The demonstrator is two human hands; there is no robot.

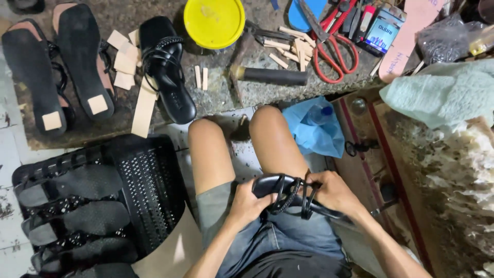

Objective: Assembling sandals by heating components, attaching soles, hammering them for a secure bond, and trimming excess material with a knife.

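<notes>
Both hands grip 1 black strappy sandal [288, 193] on the lap — left hand [247, 203] curled around its toe end, right hand [334, 193] pinching the straps. Beyond the knees lies a hammer [270, 76]; red scissors [337, 51] sit just beside it.

Bright even overhead light, soft shadows under the knees, slight wide-angle bending at edges, mostly sharp

Black strappy sandal [288, 193], braided strap, lying sideways across lap above denim shorts, toe pointing left.
</notes>
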